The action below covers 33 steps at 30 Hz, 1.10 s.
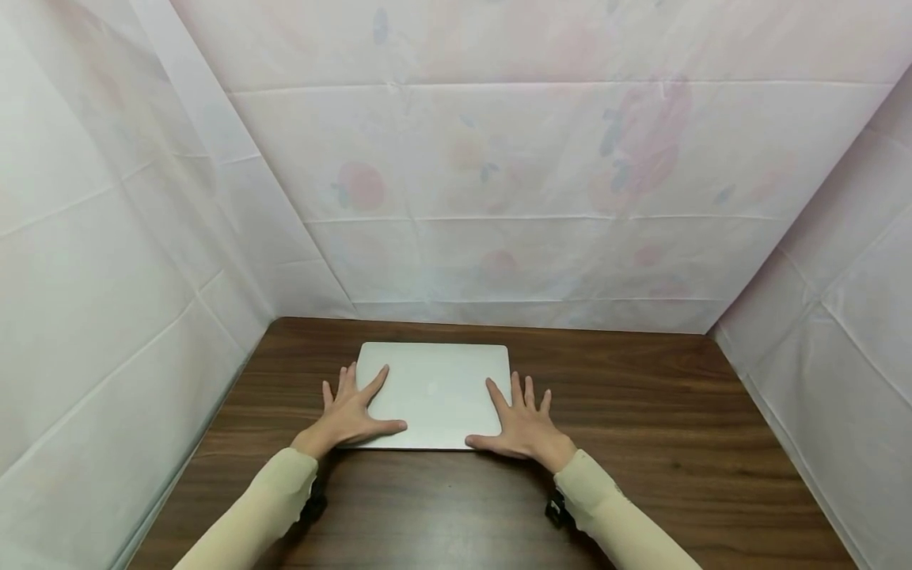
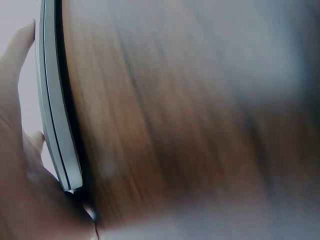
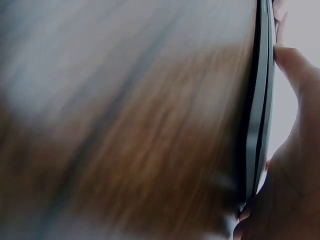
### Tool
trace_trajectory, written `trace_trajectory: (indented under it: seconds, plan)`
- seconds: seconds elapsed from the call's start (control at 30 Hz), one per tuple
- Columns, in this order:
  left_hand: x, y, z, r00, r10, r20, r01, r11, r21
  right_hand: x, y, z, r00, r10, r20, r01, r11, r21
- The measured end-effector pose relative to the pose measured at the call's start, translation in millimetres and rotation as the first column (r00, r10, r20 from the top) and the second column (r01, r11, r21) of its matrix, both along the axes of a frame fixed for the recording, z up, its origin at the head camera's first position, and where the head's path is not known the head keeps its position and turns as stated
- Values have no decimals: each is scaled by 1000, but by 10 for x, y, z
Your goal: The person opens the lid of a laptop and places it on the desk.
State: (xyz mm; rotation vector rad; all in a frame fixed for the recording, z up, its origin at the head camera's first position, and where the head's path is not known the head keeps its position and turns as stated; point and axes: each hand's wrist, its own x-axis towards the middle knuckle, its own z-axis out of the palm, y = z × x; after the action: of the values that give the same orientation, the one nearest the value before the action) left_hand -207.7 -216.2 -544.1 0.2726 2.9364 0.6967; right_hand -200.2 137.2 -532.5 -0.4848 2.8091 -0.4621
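Observation:
A closed silver laptop [image 1: 436,380] lies flat on the dark wooden table. At its left side, my left hand [image 1: 349,413] is spread wide, thumb and index finger over the lid and the other fingers along or past the left edge. My right hand [image 1: 526,427] mirrors this at the right side, its thumb near the front right corner. The left wrist view has the laptop's front edge [image 2: 56,100] close up, with the left thumb against the lid. In the right wrist view, the same edge [image 3: 260,110] runs beside the right thumb. Both hands have straight fingers.
The wood-grain table [image 1: 641,443] extends around the laptop on all sides. Pale fabric with a faint fruit print [image 1: 499,190] hangs behind it, and white sheets [image 1: 107,317] enclose the left and right sides. Dark wrist cameras [image 1: 558,509] sit under the sleeves.

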Motion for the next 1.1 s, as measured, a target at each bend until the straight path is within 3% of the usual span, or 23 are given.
trace_trajectory:
  seconds: [0.53,1.1]
  plan:
    - [1,362,48,999,-14,44,14,1000,5,42,315,-24,999,-32,3,32,999,-18]
    - [60,578,58,998,-12,55,11,1000,12,106,506,-65,998,-63,-7,63,997,-33]
